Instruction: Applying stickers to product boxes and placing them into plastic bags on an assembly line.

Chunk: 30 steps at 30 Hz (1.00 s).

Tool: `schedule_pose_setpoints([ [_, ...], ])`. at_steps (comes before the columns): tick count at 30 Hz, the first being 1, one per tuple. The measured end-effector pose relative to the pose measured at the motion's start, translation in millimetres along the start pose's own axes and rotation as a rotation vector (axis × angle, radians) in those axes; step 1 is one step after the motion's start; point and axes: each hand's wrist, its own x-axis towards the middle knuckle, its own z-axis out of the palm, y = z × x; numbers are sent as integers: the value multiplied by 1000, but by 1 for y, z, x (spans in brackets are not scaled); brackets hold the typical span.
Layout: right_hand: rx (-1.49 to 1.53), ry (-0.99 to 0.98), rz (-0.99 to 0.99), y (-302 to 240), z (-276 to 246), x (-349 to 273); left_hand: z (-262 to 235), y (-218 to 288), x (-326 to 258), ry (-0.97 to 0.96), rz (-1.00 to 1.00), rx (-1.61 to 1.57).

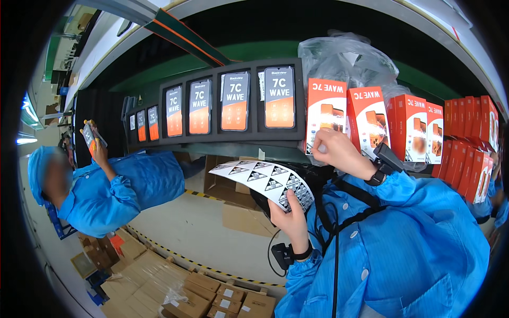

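Observation:
My left hand (289, 216) grips a curved white sheet of black triangular stickers (249, 174) by its right end, thumb on top. The sheet is held up in front of the bench edge. My right hand (339, 151) is at the lower part of an upright red and white phone box (327, 95), its fingers curled and the fingertips pinched together at the box's lower left corner. Whether a sticker is between those fingertips is too small to tell. A second red and white box (368, 114) stands just right of it, partly behind my wrist.
Left of the boxes, a black foam tray (185, 139) holds several orange and grey phones (279, 98). Clear plastic bags (350, 58) lie behind the boxes. More red boxes (466, 164) are stacked at right. A co-worker in blue (122, 196) handles a phone at left. Cartons (199, 291) stand below.

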Motion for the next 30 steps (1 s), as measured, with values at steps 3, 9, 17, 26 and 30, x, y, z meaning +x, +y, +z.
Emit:
schedule_pose_setpoints([
  [3,-88,101,-4,1,-9,-1,3,-9,0,67,-42,-163],
  [9,-88,448,-42,13,-49,-52,30,-17,43,-329,-293,-1025],
  [17,354,451,380,75,-61,-101,91,-28,66,-635,-373,-689],
  [26,622,525,89,35,-100,-154,91,12,-4,-740,-360,-762],
  [30,541,731,135,31,-163,-209,124,71,-65,-916,-318,-801],
])
